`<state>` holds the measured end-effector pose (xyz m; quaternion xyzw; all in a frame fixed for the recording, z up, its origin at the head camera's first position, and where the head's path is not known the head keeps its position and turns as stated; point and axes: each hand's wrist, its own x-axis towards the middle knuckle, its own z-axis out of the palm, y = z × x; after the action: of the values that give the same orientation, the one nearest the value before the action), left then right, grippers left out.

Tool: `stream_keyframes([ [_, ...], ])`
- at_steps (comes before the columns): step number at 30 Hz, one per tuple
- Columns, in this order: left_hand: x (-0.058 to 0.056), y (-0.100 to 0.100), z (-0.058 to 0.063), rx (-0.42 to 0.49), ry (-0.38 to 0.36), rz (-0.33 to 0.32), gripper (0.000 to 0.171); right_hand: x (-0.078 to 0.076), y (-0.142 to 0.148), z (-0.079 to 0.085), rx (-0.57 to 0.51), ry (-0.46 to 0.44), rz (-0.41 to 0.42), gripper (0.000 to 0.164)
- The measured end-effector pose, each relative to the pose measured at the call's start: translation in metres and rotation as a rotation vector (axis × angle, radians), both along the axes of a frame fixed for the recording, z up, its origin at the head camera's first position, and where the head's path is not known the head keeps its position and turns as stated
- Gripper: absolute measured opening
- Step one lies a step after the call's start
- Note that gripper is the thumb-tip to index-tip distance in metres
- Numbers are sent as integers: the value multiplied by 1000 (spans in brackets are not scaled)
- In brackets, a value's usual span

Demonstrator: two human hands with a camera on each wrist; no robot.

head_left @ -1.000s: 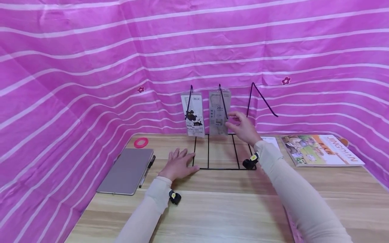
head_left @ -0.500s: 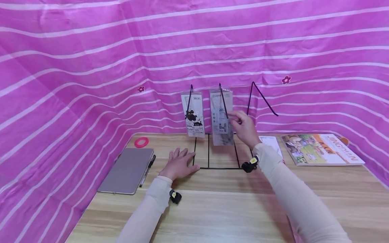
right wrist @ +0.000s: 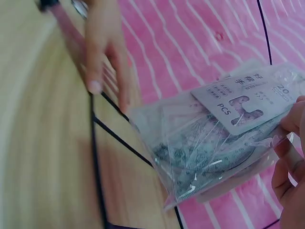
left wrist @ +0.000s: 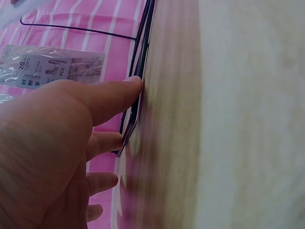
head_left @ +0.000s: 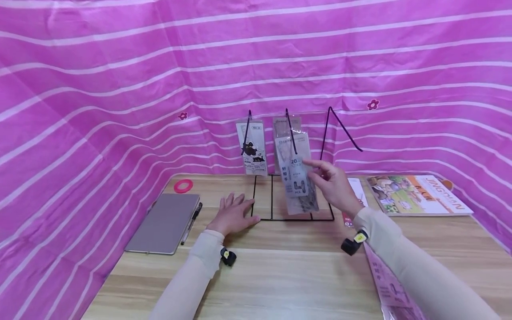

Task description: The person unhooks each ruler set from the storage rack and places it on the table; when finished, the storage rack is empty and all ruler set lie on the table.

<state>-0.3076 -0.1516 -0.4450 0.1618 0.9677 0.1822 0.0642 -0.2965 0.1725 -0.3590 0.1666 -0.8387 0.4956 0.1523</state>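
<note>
My right hand (head_left: 335,186) pinches the right edge of a clear ruler-set packet (head_left: 297,182) by finger and thumb. The packet tilts in front of the middle hook of a black wire rack (head_left: 289,219); whether its top still touches the hook, I cannot tell. A similar packet (head_left: 279,127) hangs behind it on that hook. On the left hook hangs a ruler-set packet with black cats (head_left: 253,144). My left hand (head_left: 233,217) rests with spread fingers at the rack base's front left corner. The right wrist view shows curved, printed ruler pieces inside the held packet (right wrist: 190,143).
A grey notebook (head_left: 164,224), a pen (head_left: 191,223) and a pink ring (head_left: 183,186) lie at left. An illustrated book (head_left: 416,195) and a white packet (head_left: 357,190) lie at right. A pink packet (head_left: 390,280) is partly under my right forearm. The rack's right hook (head_left: 344,126) juts forward.
My right hand has drawn the front packet forward and down from the middle hook, baring the packet behind it. My left hand stays at the rack's corner.
</note>
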Motion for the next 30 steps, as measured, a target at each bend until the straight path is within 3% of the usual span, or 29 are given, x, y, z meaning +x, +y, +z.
stream_keyframes([
  [6,1,1,2,7,-5,0,75,39,4,3,33,-25,22,39],
  [18,-1,2,-2,-10,-14,9,75,104,21,3,19,100,76,39],
  [23,0,2,-1,-3,-12,2,75,126,39,-1,26,52,64,39],
  [30,0,0,3,-7,-15,-5,76,148,63,-30,133,-130,-77,36],
])
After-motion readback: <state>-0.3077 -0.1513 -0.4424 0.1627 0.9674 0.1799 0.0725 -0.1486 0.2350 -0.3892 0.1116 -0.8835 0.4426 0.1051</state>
